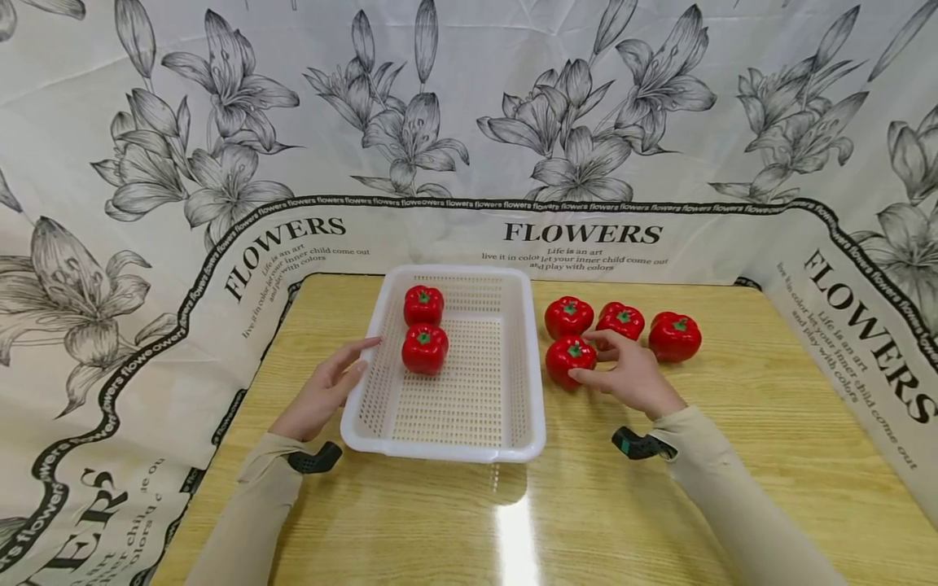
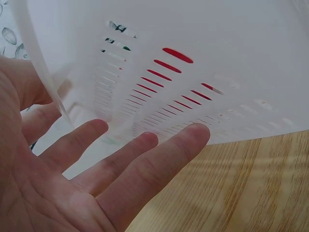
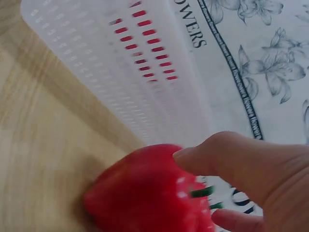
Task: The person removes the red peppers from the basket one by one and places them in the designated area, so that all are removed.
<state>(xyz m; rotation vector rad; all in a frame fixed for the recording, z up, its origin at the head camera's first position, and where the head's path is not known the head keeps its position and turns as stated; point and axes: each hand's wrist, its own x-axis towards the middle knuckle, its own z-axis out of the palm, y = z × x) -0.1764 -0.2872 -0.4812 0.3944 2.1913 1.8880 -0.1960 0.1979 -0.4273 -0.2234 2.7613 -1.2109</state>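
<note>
A white perforated plastic basket (image 1: pixel 523 399) sits on the table with two red bell peppers (image 1: pixel 424 350) inside at its left. My left hand (image 1: pixel 322 395) is at the basket's left side, its loosely bent fingers along the outer wall in the left wrist view. To the right of the basket, my right hand (image 1: pixel 633 374) holds the nearest red bell pepper (image 3: pixel 145 193) between thumb and fingers. In the right wrist view the thumb touches its top near the green stem; the far fingertips are partly hidden. Behind this hand are several more red bell peppers (image 1: pixel 675 337).
The wooden table (image 1: pixel 410 521) carries everything. A white cloth (image 1: pixel 440 236) printed with flowers and lettering hangs behind and along both sides. Black wrist cameras (image 1: pixel 315 458) are worn on both wrists. The basket's raised rim (image 1: pixel 537 358) stands between the two hands.
</note>
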